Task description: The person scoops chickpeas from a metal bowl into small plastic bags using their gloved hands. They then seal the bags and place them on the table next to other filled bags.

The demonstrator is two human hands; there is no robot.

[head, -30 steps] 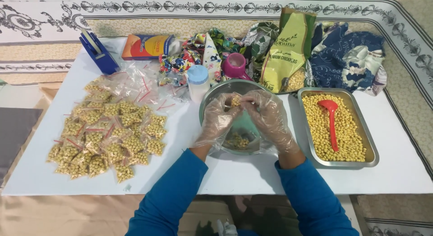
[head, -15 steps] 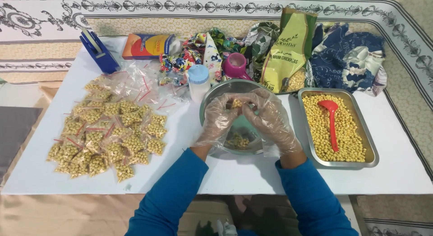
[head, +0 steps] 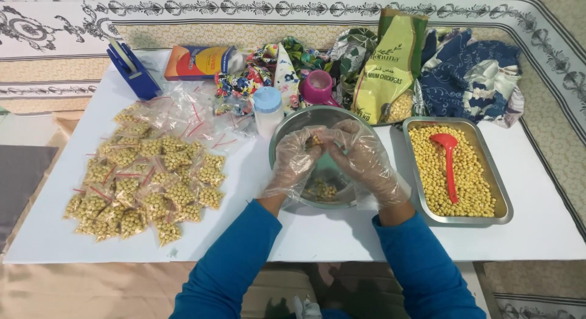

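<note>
My left hand [head: 294, 161] and my right hand [head: 363, 160] both wear clear plastic gloves and meet over a round steel bowl [head: 287, 129]. Together they pinch a small clear bag of chickpeas [head: 315, 140] between the fingertips. A few loose chickpeas [head: 323, 189] lie in the bottom of the bowl. A rectangular steel tray [head: 502, 191] of chickpeas stands just right of my right hand, with a red scoop [head: 448, 160] lying on them. Many filled small bags [head: 143, 185] are piled to the left of the bowl.
Empty clear bags with red strips [head: 189, 114] lie behind the pile. A white bottle with a blue cap [head: 267, 108], a pink cup [head: 317, 87], a green chickpea sack [head: 384, 69], a blue tape dispenser [head: 133, 69], a colourful box [head: 198, 61] and patterned cloths [head: 470, 75] line the back.
Both hands stay over the bowl and shift only slightly as the fingers work the small bag.
</note>
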